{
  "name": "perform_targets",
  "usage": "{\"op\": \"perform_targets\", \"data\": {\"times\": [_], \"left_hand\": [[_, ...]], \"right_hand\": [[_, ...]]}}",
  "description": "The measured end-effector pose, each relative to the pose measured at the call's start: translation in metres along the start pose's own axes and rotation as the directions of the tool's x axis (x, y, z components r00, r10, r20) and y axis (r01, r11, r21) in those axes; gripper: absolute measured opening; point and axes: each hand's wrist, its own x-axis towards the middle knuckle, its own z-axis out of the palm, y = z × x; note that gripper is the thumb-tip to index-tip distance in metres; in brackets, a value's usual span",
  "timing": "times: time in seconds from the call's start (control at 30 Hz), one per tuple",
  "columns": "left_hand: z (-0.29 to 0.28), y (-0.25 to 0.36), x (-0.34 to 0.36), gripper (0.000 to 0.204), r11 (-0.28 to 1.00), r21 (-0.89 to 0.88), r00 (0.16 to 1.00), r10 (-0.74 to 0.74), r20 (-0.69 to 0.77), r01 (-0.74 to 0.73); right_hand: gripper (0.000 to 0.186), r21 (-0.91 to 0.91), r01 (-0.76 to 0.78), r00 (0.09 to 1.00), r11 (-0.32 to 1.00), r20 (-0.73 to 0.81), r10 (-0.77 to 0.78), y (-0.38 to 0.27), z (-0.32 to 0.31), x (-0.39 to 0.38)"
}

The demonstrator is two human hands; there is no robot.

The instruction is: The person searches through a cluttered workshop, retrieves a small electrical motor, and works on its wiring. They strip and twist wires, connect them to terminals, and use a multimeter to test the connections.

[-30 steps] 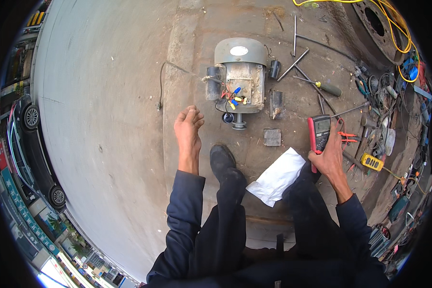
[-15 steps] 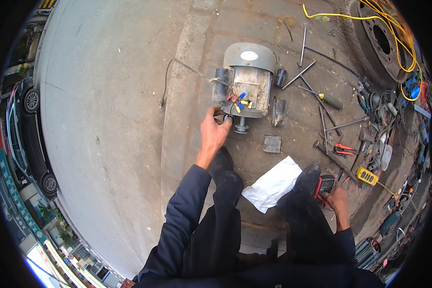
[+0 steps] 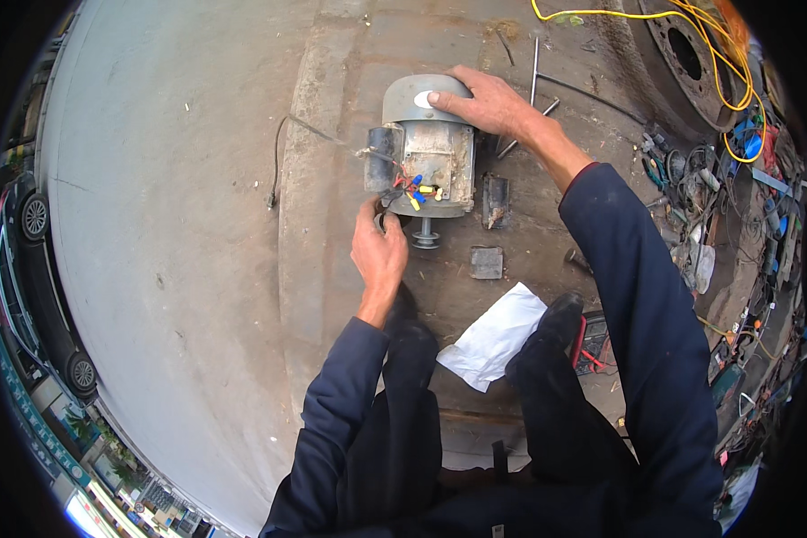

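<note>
A grey electric motor (image 3: 439,148) lies on the ground with its pulley (image 3: 426,238) toward me. My right hand (image 3: 498,103) grips the fan cover at its far end, thumb across the white oval label. At the near left corner my left hand (image 3: 379,249) is closed around something dark, mostly hidden by the fingers. Just above it, red wires with blue and yellow wire connectors (image 3: 419,190) lie on the motor. A black capacitor (image 3: 381,159) sits along the motor's left side. To the right are a dirty dark half-round cover (image 3: 495,200) and a small square plate (image 3: 487,263).
White paper (image 3: 493,339) lies between my feet, near a red-and-black meter (image 3: 592,345). T-handled wrenches (image 3: 592,97), a wheel rim (image 3: 686,58), yellow cable (image 3: 628,15) and piled tools (image 3: 690,179) fill the right. A cord (image 3: 278,166) runs left; a dark car (image 3: 49,287) stands beyond.
My right hand has left the meter beside my right foot and now rests on the motor's fan cover. My left hand stays at the motor's near left corner.
</note>
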Motion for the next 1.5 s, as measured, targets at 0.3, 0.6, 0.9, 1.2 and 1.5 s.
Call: {"op": "perform_targets", "data": {"times": [0.3,0.6,0.9,1.2,1.5], "left_hand": [[-0.022,0.015,0.02,0.022,0.983,0.067,0.977,0.179,-0.113,-0.172],[0.013,0.019,0.067,0.021,0.88,-0.355,0.945,0.261,-0.196,-0.317],[0.0,0.033,0.091,0.03,0.78,-0.405,0.827,0.554,0.093,-0.477],[-0.03,0.053,0.087,0.04,0.761,-0.329,0.747,0.635,0.197,-0.559],[-0.052,0.081,0.075,0.036,0.816,-0.436,0.751,0.548,0.37,-0.38]], "right_hand": [[0.076,-0.095,-0.139,0.986,0.986,-0.102,0.129,0.002,0.003,-0.069],[0.066,-0.133,-0.325,0.941,0.936,-0.144,0.306,-0.02,0.036,-0.167],[0.052,-0.019,-0.353,0.925,0.935,-0.156,0.346,-0.02,-0.009,-0.143],[0.028,0.608,-0.266,0.933,0.748,0.357,0.043,-0.101,0.043,0.065],[0.028,0.887,-0.012,0.989,0.461,0.08,-0.128,-0.095,-0.066,-0.026]]}}
